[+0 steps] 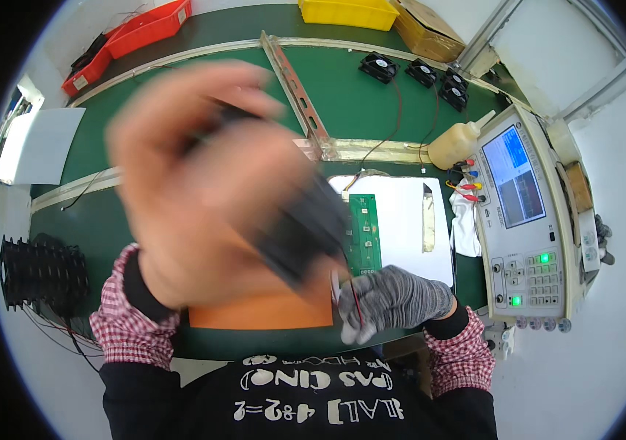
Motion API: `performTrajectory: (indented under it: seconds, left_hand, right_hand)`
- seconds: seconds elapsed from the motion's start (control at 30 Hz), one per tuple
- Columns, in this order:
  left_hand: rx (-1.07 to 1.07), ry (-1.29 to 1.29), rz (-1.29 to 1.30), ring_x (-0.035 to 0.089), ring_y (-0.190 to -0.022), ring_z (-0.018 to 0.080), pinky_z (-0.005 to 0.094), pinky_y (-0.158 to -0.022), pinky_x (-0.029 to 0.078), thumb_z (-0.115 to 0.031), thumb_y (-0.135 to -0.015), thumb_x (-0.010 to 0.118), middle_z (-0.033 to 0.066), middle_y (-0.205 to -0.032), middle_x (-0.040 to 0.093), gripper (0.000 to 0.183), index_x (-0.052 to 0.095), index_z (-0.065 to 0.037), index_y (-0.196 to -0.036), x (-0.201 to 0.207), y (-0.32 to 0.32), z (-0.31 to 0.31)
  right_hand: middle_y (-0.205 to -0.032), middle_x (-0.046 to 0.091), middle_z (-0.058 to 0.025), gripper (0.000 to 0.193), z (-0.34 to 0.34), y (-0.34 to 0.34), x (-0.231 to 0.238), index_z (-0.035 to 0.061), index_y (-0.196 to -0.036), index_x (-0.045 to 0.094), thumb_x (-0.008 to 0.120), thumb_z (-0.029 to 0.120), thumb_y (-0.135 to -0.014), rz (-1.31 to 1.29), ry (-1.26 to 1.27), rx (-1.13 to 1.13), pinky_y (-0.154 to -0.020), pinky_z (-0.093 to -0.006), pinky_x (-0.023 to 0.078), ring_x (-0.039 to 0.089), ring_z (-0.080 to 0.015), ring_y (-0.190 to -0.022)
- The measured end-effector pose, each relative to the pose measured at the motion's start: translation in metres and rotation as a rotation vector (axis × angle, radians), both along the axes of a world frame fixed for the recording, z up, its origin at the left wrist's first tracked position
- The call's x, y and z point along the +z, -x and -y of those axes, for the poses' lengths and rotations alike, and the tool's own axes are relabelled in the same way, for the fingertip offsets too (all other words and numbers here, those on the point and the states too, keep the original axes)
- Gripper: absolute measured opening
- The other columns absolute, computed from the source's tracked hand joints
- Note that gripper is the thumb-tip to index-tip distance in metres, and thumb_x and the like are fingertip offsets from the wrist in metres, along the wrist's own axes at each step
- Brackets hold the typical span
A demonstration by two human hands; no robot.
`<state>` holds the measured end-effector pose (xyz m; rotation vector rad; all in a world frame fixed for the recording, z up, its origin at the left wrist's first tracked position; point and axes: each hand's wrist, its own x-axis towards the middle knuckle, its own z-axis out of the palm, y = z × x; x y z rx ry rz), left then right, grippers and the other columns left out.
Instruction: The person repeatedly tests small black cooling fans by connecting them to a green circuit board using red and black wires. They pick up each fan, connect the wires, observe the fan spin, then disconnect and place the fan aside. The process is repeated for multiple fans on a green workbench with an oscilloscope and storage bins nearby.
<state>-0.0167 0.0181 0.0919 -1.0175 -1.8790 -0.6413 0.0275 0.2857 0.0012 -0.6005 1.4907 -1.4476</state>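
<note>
My bare left hand point(188, 205), smeared by motion, is wrapped round a black fan point(302, 235) in the middle of the view. The fan is blurred too, so its details are lost. My right hand point(397, 297), in a grey knitted glove, is closed in front of the circuit board, with a thin red and black fan wire point(358, 304) at its fingers. The fingertips are partly hidden. Just beyond lies a green circuit board point(364, 231) on a white sheet point(401, 213), a cable plugged in at its far end. Below the left hand is an orange mat point(262, 315).
A test instrument point(522, 198) with a lit screen stands at right, clip leads plugged in. Beside it is a cream squeeze bottle point(454, 145). Several black fans point(379, 67) lie at the far right; stacked fans point(42, 271) stand at left. A metal rail point(295, 88) divides the table.
</note>
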Motion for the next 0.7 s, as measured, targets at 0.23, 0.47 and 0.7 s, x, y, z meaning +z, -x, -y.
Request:
performTrajectory:
  seconds: [0.23, 0.47, 0.7]
  left_hand:
    - [0.104, -0.829, 0.806, 0.056, -0.084, 0.012, 0.0238, -0.067, 0.047, -0.025, -0.094, 0.063, 0.0028, -0.099, 0.057, 0.023, 0.055, -0.007, -0.106, -0.061, 0.057, 0.096]
    - [-0.041, -0.053, 1.068, 0.054, -0.1, 0.0208, 0.0331, -0.089, 0.044, -0.008, -0.091, 0.056, 0.0084, -0.106, 0.053, 0.018, 0.054, -0.004, -0.109, -0.104, -0.008, 0.034]
    - [0.004, 0.259, 0.823, 0.043, -0.117, 0.0351, 0.0439, -0.102, 0.032, -0.034, -0.066, 0.081, 0.0171, -0.122, 0.049, 0.078, 0.048, 0.0, -0.129, -0.11, -0.024, 0.022]
  right_hand:
    - [-0.089, 0.066, -0.0041, 0.016, -0.01, -0.001, -0.001, 0.0026, -0.09, 0.068, 0.074, 0.015, -0.081, -0.328, 0.018, -0.319, -0.079, -0.0301, 0.051, 0.063, -0.0164, -0.087]
    - [-0.095, 0.067, -0.0068, 0.011, -0.013, 0.031, -0.041, 0.0002, -0.098, 0.064, 0.064, -0.001, -0.087, -0.541, -0.118, -0.851, -0.083, -0.0291, 0.052, 0.062, -0.0117, -0.088]
    - [-0.088, 0.065, -0.0063, 0.021, -0.015, 0.036, -0.057, 0.0044, -0.098, 0.065, 0.066, -0.006, -0.08, -1.24, -0.262, -0.608, -0.081, -0.0313, 0.052, 0.064, -0.021, -0.085]
